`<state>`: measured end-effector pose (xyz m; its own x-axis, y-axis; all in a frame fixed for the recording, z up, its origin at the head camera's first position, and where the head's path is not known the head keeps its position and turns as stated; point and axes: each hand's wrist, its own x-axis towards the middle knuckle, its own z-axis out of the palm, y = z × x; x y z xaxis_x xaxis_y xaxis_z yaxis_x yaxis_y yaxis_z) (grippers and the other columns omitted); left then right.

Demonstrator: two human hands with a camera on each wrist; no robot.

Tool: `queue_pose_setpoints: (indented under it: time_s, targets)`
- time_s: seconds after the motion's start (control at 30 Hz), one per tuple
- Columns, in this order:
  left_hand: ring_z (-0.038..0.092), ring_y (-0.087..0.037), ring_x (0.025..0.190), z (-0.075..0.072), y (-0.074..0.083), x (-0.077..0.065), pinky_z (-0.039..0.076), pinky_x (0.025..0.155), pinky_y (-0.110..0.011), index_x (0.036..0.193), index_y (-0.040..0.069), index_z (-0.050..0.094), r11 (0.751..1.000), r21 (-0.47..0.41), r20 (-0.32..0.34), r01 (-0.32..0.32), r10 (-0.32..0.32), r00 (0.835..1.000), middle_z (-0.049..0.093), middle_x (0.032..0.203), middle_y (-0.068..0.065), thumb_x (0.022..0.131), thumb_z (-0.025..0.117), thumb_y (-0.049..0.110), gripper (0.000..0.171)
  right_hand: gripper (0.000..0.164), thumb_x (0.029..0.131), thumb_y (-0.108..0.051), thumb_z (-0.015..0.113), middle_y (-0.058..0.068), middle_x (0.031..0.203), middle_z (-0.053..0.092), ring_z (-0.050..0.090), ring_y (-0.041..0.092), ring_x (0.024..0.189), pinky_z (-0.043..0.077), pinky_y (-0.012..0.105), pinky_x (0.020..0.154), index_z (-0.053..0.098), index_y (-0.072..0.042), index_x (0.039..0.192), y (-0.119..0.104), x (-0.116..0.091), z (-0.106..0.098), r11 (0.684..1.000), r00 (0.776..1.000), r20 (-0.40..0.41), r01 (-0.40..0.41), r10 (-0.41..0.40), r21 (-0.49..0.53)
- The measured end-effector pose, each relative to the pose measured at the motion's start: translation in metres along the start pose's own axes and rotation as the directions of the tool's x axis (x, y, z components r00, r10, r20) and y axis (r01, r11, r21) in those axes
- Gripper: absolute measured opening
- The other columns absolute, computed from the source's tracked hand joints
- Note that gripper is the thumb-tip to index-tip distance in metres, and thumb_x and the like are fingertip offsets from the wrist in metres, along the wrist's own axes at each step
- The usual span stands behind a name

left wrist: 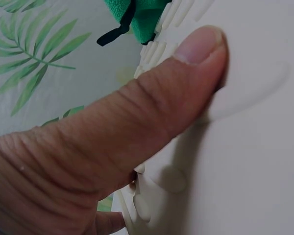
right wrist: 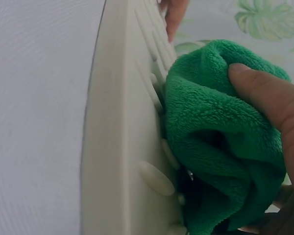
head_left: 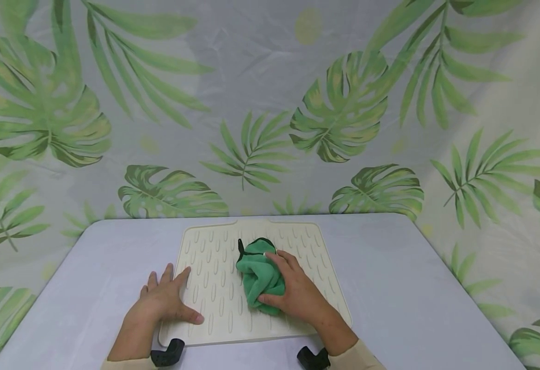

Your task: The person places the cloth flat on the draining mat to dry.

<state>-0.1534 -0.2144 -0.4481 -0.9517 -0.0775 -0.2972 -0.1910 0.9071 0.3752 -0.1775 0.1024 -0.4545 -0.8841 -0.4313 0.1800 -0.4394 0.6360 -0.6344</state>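
A cream mat point(head_left: 221, 329) with rows of raised oblong bumps lies on the white table. My left hand point(head_left: 165, 298) rests on its left edge, fingers spread and thumb laid on the surface; the thumb shows large in the left wrist view. On the middle of the mat is a bunched green terry cloth point(head_left: 261, 277) with dark edging and a small dark loop. My right hand point(head_left: 300, 290) grips this cloth from its right side, thumb toward the near end and fingers over the top. The right wrist view shows the cloth point(right wrist: 220, 132) crumpled against the bumps.
The white tabletop point(head_left: 390, 298) extends on both sides of the mat. Behind it hangs a curtain point(head_left: 261, 77) printed with green leaves. A black wrist-worn piece point(head_left: 170, 353) sits at the left wrist, and another black piece point(head_left: 313, 358) at the right.
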Motion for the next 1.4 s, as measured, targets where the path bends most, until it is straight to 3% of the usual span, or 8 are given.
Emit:
queue_pose_setpoints:
  time_s: [0.5,0.8,0.9,1.03,1.2,1.3,1.4]
  targets:
    - [0.004,-0.072,0.145,-0.002,0.001,-0.001,0.015,0.114,-0.081,0.157,0.008,0.038,1.0,-0.017,0.005,-0.009,0.009,1.0,0.012,0.163,-0.039,0.041,0.097,0.062,0.141,0.093,0.078,-0.043,0.088,0.007,0.161,0.035,0.046,0.033,0.144,0.045,0.057,0.111,0.04,-0.025,0.155,-0.002,-0.001,-0.017,0.999,1.0,-0.011,-0.007,0.007,0.046]
    - [0.002,-0.072,0.145,-0.004,0.002,-0.002,0.014,0.114,-0.081,0.158,0.009,0.036,1.0,-0.026,0.003,-0.005,0.005,1.0,0.011,0.163,-0.039,0.04,0.097,0.061,0.142,0.086,0.086,-0.043,0.082,0.003,0.16,0.038,0.041,0.029,0.149,0.042,0.054,0.116,0.037,-0.026,0.157,0.007,0.001,-0.032,1.0,0.998,-0.066,-0.023,0.024,0.012]
    - [0.002,-0.071,0.145,-0.005,0.002,-0.003,0.014,0.115,-0.081,0.158,0.009,0.036,0.999,-0.018,-0.01,-0.028,0.028,1.0,0.011,0.164,-0.039,0.045,0.095,0.064,0.139,0.076,0.092,-0.039,0.077,0.005,0.157,0.043,0.051,0.031,0.141,0.048,0.054,0.109,0.04,-0.023,0.156,0.01,0.001,-0.036,0.999,0.996,-0.072,-0.05,0.051,0.019]
    - [0.01,-0.068,0.146,-0.006,0.007,-0.002,0.018,0.115,-0.079,0.156,0.008,0.04,0.991,-0.011,-0.101,-0.133,0.131,0.986,0.023,0.162,-0.036,0.065,0.088,0.063,0.117,0.061,0.098,-0.03,0.07,0.011,0.146,0.054,0.068,0.027,0.114,0.058,0.046,0.089,0.045,-0.019,0.153,0.013,0.001,-0.039,0.993,0.989,-0.094,-0.117,0.115,-0.012]
    - [0.051,-0.05,0.131,0.001,0.026,-0.002,0.043,0.108,-0.063,0.14,0.007,0.06,0.956,-0.041,-0.263,-0.291,0.271,0.926,0.062,0.138,-0.023,0.087,0.078,0.044,0.067,0.045,0.099,-0.024,0.068,0.007,0.104,0.071,0.065,0.013,0.078,0.053,0.033,0.068,0.057,-0.014,0.141,0.014,0.003,-0.04,0.976,0.978,-0.102,-0.191,0.181,-0.106]
    - [0.064,-0.032,0.113,0.008,0.041,-0.004,0.054,0.096,-0.051,0.124,0.01,0.071,0.928,-0.111,-0.274,-0.355,0.314,0.909,0.072,0.119,-0.01,0.09,0.077,0.037,0.043,0.038,0.098,-0.021,0.068,0.0,0.084,0.069,0.058,0.009,0.068,0.048,0.029,0.062,0.061,-0.011,0.135,0.015,0.004,-0.04,0.971,0.978,-0.055,-0.204,0.199,-0.125]
    - [0.068,-0.022,0.102,0.016,0.054,-0.007,0.056,0.089,-0.043,0.115,0.013,0.074,0.907,-0.165,-0.24,-0.387,0.344,0.908,0.074,0.109,-0.003,0.09,0.077,0.035,0.033,0.037,0.098,-0.02,0.067,-0.002,0.082,0.069,0.058,0.009,0.067,0.048,0.029,0.061,0.061,-0.011,0.134,0.015,0.004,-0.038,0.974,0.98,0.001,-0.199,0.2,-0.111]
